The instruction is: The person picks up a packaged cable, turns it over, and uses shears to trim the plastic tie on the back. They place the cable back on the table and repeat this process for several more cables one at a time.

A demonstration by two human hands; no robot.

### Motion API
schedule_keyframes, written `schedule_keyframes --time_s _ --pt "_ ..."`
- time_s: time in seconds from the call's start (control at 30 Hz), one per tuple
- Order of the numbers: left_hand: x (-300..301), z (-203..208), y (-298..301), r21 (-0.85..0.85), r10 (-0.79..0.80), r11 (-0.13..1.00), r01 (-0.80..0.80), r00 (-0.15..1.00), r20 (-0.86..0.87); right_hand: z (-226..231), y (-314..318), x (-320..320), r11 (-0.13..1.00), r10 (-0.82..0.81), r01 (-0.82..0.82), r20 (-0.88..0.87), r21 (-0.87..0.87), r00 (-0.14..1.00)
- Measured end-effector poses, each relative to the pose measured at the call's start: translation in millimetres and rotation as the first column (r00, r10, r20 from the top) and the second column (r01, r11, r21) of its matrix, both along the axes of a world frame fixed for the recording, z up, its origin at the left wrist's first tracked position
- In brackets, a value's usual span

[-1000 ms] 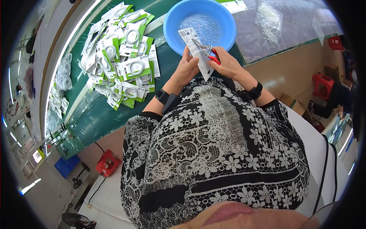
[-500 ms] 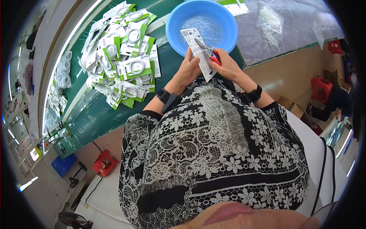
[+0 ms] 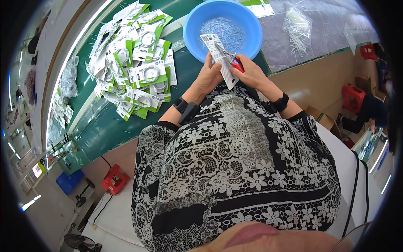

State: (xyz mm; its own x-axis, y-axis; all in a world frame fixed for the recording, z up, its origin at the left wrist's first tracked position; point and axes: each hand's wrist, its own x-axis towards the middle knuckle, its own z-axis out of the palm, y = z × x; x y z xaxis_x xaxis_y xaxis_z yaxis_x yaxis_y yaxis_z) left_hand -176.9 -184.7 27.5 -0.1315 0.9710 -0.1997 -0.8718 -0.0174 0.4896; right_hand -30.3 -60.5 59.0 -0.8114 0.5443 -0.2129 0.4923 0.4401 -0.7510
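My left hand [image 3: 208, 77] grips the edge of a white printed cable card [image 3: 219, 58], its thumb on the near face. Wrapped round the red handles of a pair of cutting pliers [image 3: 237, 64] is my right hand [image 3: 250, 72]. The pliers' metal jaws lie against the card's face; whether they are closed on anything is too small to tell. Both hands are just in front of a blue basin [image 3: 188, 30], and the card's upper end overlaps its near rim. Thin white tie offcuts [image 3: 222, 31] lie scattered inside the basin.
Left of my hands, a heap of carded white cables [image 3: 142, 63] covers part of the green table [image 3: 105, 136]. A plastic bag of white ties [image 3: 297, 25] lies on the grey surface at right. Red stools [image 3: 115, 179] stand below table height, and another person sits at far right.
The card and both hands have shifted very slightly down and to the right. The card now appears turned a little more edge-on.
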Motion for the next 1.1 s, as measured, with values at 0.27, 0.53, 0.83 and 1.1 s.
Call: schedule_keyframes --time_s 0.27,0.53,0.83,1.1 --pt "-1 -4 -2 -0.017 0.028 0.999 -0.029 0.997 -0.068 -7 4 6 0.991 0.046 -0.024 0.158 -0.133 0.986" --pt "-16 -9 -3 0.047 0.073 0.996 -0.07 0.996 -0.045 -9 -3 33 0.959 0.157 -0.158 -0.021 -0.235 0.987" --pt "-6 -6 1 0.027 0.057 0.998 -0.054 0.992 -0.113 -1 -4 17 0.951 0.156 -0.162 -0.042 -0.264 0.987" --pt "-19 -18 0 -0.031 0.109 0.991 -0.127 0.931 -0.348 2 3 17 0.92 0.206 -0.19 0.012 -0.342 0.978"
